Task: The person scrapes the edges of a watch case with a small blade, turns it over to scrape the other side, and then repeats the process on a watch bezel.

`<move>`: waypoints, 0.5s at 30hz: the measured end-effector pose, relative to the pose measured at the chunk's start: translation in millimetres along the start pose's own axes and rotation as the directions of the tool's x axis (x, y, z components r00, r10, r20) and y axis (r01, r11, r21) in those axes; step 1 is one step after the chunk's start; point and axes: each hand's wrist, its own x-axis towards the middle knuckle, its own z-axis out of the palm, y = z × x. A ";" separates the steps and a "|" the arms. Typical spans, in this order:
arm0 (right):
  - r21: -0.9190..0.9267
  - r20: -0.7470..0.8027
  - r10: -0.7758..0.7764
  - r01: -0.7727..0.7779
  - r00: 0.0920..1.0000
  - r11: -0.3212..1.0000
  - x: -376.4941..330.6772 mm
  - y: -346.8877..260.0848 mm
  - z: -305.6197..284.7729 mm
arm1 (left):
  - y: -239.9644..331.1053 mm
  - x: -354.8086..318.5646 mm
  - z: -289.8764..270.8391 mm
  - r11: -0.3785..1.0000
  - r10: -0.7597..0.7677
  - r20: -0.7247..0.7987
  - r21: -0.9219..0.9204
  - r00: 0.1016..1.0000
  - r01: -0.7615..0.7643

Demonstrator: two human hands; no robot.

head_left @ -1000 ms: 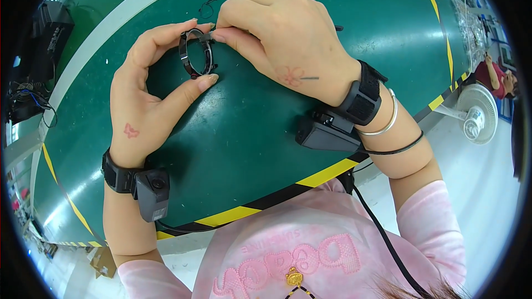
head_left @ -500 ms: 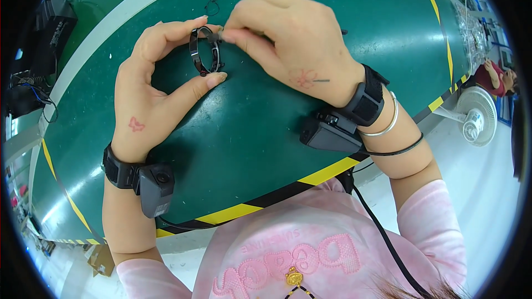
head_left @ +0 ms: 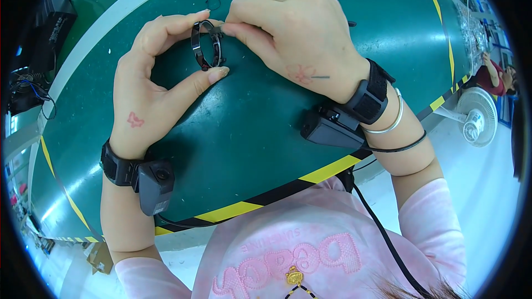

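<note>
A glossy black ring-shaped part [head_left: 197,45] stands upright above the green tabletop [head_left: 238,127]. My left hand [head_left: 145,86] is closed on it, with the thumb at its lower edge and the fingers at its top. My right hand [head_left: 302,36] is pinched at the ring's upper right side. Between those fingertips is something small and dark that I cannot make out clearly; it touches the ring or lies right against it. The curled fingers of my right hand are mostly hidden behind its back.
Several thin black scraps lie at the table's far side, with a looped dark strand [head_left: 215,0] nearer. Yellow-and-black tape [head_left: 332,170] marks the front edge. A black device [head_left: 55,30] stands far left, a white fan [head_left: 475,124] right, near another person [head_left: 493,77].
My right hand has shifted slightly up and away, its pinch still at the ring's upper right. The ring and my left hand have barely moved.
</note>
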 end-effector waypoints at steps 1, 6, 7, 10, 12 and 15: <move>-0.030 0.000 0.001 -0.001 1.000 1.000 0.2 -0.6 -0.5 | 0.1 -0.3 0.0 1.000 0.004 -0.001 0.021 1.000 -0.004; -0.023 0.087 0.010 -0.008 0.996 1.000 -1.0 -4.4 -2.8 | -1.0 -0.3 -0.8 0.999 0.040 0.009 0.007 0.999 -0.040; -0.017 0.063 0.005 -0.004 0.998 1.000 -1.3 -4.2 -3.2 | 0.7 -1.4 -2.2 1.000 -0.008 0.036 0.021 0.999 0.007; -0.003 0.020 -0.003 0.003 1.000 1.000 -2.3 -1.5 -2.3 | 3.9 -2.4 -3.9 0.994 -0.106 0.088 0.050 0.990 0.102; -0.007 -0.005 -0.011 0.011 1.000 1.000 -1.4 2.9 0.3 | 5.1 -0.6 -3.9 0.993 -0.109 0.081 0.047 0.991 0.106; -0.001 0.015 -0.009 0.009 1.000 1.000 -2.6 0.1 -1.4 | 3.1 -1.8 -5.0 0.995 -0.095 0.075 0.048 0.993 0.091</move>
